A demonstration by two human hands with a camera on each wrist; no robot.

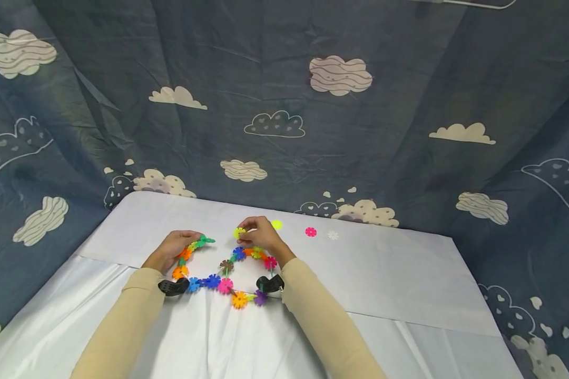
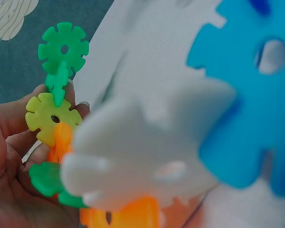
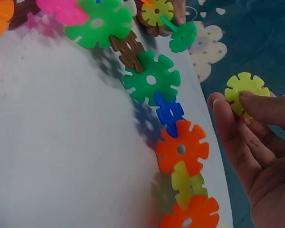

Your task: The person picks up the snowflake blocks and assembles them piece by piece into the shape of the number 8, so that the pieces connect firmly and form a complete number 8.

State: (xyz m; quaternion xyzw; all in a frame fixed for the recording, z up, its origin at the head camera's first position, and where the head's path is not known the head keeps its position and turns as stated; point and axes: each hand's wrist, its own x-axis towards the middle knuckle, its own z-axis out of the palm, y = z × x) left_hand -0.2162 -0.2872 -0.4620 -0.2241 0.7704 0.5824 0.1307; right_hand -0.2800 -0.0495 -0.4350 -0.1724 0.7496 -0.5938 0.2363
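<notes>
A chain of interlocking plastic snowflake discs (image 1: 225, 286) lies on the white cloth, with a loop on the right and a curved arm on the left. My left hand (image 1: 174, 246) grips that left arm near its upper end, around a yellow disc (image 2: 46, 114). Two green discs (image 2: 64, 47) stick out past the fingertips. Between thumb and fingers, my right hand (image 1: 262, 234) pinches a loose yellow snowflake disc (image 3: 244, 92), held above the loop and apart from the chain. A blurred white disc and a blue disc (image 2: 247, 109) fill the left wrist view's foreground.
Beyond the right hand lie a lime disc (image 1: 276, 225), a pink disc (image 1: 311, 231) and a white disc (image 1: 333, 235). A dark curtain (image 1: 280, 147) with cloud prints hangs behind the table (image 1: 398, 273). Black camera straps (image 1: 174, 287) sit at both wrists.
</notes>
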